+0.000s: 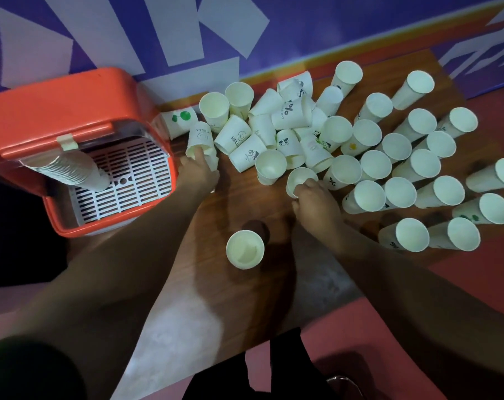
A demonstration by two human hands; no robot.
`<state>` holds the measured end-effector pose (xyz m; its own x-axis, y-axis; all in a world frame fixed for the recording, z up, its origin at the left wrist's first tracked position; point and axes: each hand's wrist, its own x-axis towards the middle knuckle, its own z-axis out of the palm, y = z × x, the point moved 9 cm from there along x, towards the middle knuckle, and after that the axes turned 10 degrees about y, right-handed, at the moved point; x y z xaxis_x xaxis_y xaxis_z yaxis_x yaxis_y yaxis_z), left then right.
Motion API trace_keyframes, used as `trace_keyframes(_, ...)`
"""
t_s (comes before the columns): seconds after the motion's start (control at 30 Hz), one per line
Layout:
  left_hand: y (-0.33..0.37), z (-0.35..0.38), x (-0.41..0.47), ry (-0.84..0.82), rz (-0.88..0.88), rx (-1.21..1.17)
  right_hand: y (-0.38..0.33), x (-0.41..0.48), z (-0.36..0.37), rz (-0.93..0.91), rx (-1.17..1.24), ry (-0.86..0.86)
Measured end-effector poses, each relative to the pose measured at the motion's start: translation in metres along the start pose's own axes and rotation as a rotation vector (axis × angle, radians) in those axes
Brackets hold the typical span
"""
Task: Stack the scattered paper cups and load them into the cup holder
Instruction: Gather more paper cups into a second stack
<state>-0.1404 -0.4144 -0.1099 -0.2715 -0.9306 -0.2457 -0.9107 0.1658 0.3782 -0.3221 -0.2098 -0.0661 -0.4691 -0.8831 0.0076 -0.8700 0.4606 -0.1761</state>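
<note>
L hand (pixel 197 168) pinches HELLO cup (pixel 200 140); R hand (pixel 314 197) grips upright cup (pixel 298 180).

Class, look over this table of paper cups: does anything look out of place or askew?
Yes. A heap of cups lies tipped over near the orange cup holder, while cups on the right stand upright. One lone cup stands apart near the front.

**Item counts**

Paper cups (pixel 369 195): approx 24 upright, mostly 2–3 o'clock. Approx 12 more tipped or inverted in the pile at 12 o'clock, too jumbled for an exact no. Cup holder (pixel 57 96): 1, at 9 o'clock. Nested cup stack (pixel 68 171) inside it: 1. Table (pixel 245 298): 1. Hands: 2, left hand (pixel 197 171) and right hand (pixel 314 200).
</note>
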Motion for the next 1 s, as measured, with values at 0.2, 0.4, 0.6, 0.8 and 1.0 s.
trace_keyframes(0.2,-0.002,-0.011,-0.017,0.029,-0.025,-0.192,-0.003,-0.008,-0.023,-0.024,0.142,0.153)
trace_keyframes(0.4,-0.009,-0.075,-0.081,0.027,-0.046,-0.73,-0.01,-0.031,-0.09,0.026,0.535,0.383)
trace_keyframes(0.6,-0.045,-0.1,-0.142,0.025,-0.164,-0.885,-0.062,-0.06,-0.106,-0.026,0.718,0.094)
trace_keyframes(0.8,-0.054,-0.119,-0.175,0.052,-0.097,-0.964,-0.104,-0.087,-0.085,-0.178,0.623,-0.049)
trace_keyframes(1.0,-0.038,-0.124,-0.199,0.01,0.054,-0.938,-0.117,-0.104,-0.031,-0.302,0.355,-0.163)
